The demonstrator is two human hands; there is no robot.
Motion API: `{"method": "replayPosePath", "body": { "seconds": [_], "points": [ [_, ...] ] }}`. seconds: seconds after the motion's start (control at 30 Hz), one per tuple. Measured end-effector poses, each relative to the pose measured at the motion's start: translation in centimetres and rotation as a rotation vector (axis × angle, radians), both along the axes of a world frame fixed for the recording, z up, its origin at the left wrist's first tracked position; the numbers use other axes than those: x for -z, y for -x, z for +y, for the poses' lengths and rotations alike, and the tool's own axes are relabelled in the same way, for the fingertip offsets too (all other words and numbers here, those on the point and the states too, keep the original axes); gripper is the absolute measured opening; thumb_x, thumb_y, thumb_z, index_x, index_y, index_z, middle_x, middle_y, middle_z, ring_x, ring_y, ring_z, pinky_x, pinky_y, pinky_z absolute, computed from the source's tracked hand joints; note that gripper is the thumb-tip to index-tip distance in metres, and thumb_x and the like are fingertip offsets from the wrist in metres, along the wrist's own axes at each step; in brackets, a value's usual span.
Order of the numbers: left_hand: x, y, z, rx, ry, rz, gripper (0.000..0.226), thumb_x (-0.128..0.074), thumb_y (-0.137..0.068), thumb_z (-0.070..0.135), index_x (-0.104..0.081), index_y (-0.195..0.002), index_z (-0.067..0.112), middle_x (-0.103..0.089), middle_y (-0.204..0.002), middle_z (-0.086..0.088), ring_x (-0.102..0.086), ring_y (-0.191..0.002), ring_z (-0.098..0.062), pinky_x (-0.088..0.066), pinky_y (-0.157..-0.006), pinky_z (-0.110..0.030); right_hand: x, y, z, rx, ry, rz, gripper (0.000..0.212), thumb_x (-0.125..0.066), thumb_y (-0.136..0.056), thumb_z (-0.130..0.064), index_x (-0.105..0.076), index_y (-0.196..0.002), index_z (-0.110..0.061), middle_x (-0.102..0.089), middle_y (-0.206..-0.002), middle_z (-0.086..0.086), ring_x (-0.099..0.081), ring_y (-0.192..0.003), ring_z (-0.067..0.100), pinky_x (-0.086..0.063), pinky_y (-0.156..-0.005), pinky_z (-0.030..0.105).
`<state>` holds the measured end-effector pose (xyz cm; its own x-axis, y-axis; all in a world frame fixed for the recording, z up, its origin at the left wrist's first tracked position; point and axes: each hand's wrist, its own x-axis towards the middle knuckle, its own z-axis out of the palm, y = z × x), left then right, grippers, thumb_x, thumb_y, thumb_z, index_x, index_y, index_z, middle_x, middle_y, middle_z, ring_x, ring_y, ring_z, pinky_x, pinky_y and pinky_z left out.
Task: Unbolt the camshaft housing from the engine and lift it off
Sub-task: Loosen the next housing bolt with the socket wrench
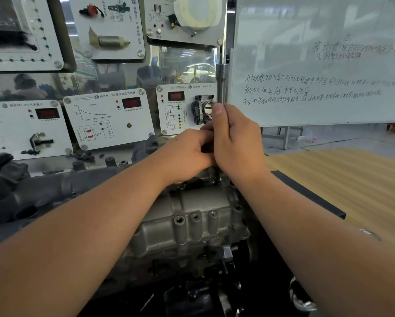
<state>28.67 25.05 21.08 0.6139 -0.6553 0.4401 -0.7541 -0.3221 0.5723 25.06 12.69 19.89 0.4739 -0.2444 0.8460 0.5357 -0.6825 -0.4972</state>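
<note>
The grey cast camshaft housing (192,220) lies on top of the engine in the lower middle of the head view, with several bolt holes along its near edge. A long steel socket extension tool (221,83) stands upright over the housing's far end, its tip down at the metal. My right hand (235,143) is wrapped around the tool's shaft, thumb up along it. Pressed against the right hand from the left, my left hand (187,152) has its fingers curled at the same shaft. The tool's lower part is hidden by both hands.
A display wall of white sensor training panels (109,120) stands close behind the engine. A whiteboard (317,65) with handwriting fills the upper right. A wooden-topped table (340,179) lies to the right, and dark engine parts (6,179) sit at the left.
</note>
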Motion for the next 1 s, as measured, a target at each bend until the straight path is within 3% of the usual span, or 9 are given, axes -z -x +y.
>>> {"method": "replayPosePath", "body": {
  "seconds": [0.17, 0.27, 0.33, 0.47, 0.57, 0.63, 0.7, 0.8, 1.0],
  "points": [
    [0.24, -0.35, -0.45, -0.056, -0.033, -0.082, 0.034, -0.070, -0.087, 0.011, -0.060, -0.069, 0.039, -0.065, -0.061, 0.027, -0.060, -0.056, 0.010, -0.040, -0.048, -0.005, 0.06, 0.29, -0.07, 0.003, -0.043, -0.023, 0.034, -0.057, -0.101, -0.034, -0.054, -0.129, -0.015, -0.062, -0.085, -0.021, -0.063, -0.087, 0.006, -0.050, -0.070, 0.018],
    [0.29, -0.39, -0.42, -0.034, -0.005, -0.054, 0.034, -0.071, -0.087, 0.012, -0.065, -0.072, 0.042, -0.070, -0.070, 0.022, -0.063, -0.061, 0.006, -0.045, -0.053, -0.008, 0.09, 0.43, -0.11, 0.008, -0.025, -0.022, 0.027, -0.052, -0.104, -0.028, -0.056, -0.125, -0.011, -0.069, -0.089, -0.010, -0.066, -0.084, 0.011, -0.052, -0.074, 0.030],
    [0.09, -0.11, -0.21, 0.007, 0.028, -0.013, 0.049, -0.070, -0.089, 0.011, -0.067, -0.076, 0.058, -0.073, -0.079, 0.022, -0.067, -0.071, 0.006, -0.048, -0.062, -0.009, 0.10, 0.46, -0.11, 0.010, -0.010, -0.019, 0.026, -0.046, -0.106, -0.026, -0.058, -0.123, -0.010, -0.073, -0.092, 0.000, -0.067, -0.082, 0.017, -0.051, -0.074, 0.038],
    [-0.09, 0.09, -0.12, 0.021, 0.008, -0.020, 0.061, -0.068, -0.090, 0.010, -0.063, -0.073, 0.068, -0.070, -0.071, 0.028, -0.065, -0.066, 0.011, -0.044, -0.057, -0.005, 0.03, 0.29, 0.00, -0.028, -0.037, -0.010, 0.034, -0.045, -0.106, -0.028, -0.052, -0.136, -0.014, -0.074, -0.092, -0.006, -0.067, -0.080, 0.009, -0.050, -0.069, 0.027],
    [0.14, -0.18, -0.38, -0.042, -0.030, -0.072, 0.047, -0.069, -0.088, 0.012, -0.065, -0.068, 0.054, -0.065, -0.062, 0.029, -0.061, -0.058, 0.012, -0.040, -0.049, -0.004, 0.13, 0.24, -0.09, -0.014, -0.026, -0.037, 0.030, -0.056, -0.102, -0.033, -0.053, -0.127, -0.017, -0.064, -0.081, -0.018, -0.062, -0.072, 0.003, -0.047, -0.062, 0.019],
    [0.21, -0.34, -0.51, -0.042, -0.015, -0.063, 0.039, -0.070, -0.088, 0.011, -0.063, -0.066, 0.043, -0.066, -0.061, 0.026, -0.061, -0.057, 0.009, -0.040, -0.048, -0.005, 0.19, 0.32, -0.18, -0.009, -0.029, -0.046, 0.020, -0.056, -0.103, -0.032, -0.056, -0.112, -0.015, -0.066, -0.081, -0.011, -0.063, -0.075, 0.009, -0.050, -0.066, 0.028],
    [0.16, -0.35, -0.46, -0.018, 0.002, -0.028, 0.043, -0.069, -0.089, 0.011, -0.066, -0.071, 0.050, -0.070, -0.070, 0.024, -0.065, -0.065, 0.006, -0.046, -0.054, -0.008, 0.21, 0.33, -0.20, -0.014, -0.037, -0.043, 0.022, -0.050, -0.105, -0.029, -0.058, -0.103, -0.009, -0.071, -0.082, 0.003, -0.065, -0.075, 0.016, -0.049, -0.068, 0.038],
    [0.07, -0.19, -0.27, 0.005, 0.011, 0.006, 0.041, -0.068, -0.092, 0.011, -0.067, -0.076, 0.050, -0.072, -0.077, 0.025, -0.067, -0.074, 0.005, -0.047, -0.062, -0.009, 0.16, 0.14, -0.17, -0.007, -0.038, -0.025, 0.031, -0.043, -0.106, -0.027, -0.062, -0.097, -0.004, -0.070, -0.080, 0.000, -0.062, -0.074, 0.013, -0.047, -0.068, 0.035],
    [-0.04, 0.00, -0.35, -0.045, -0.038, -0.050, 0.035, -0.068, -0.087, 0.010, -0.060, -0.068, 0.039, -0.065, -0.060, 0.026, -0.061, -0.056, 0.010, -0.039, -0.049, -0.005, 0.21, -0.04, -0.20, -0.030, -0.057, -0.009, 0.032, -0.055, -0.102, -0.037, -0.055, -0.125, -0.015, -0.067, -0.081, -0.012, -0.064, -0.076, 0.007, -0.050, -0.063, 0.022]
  ]
}}
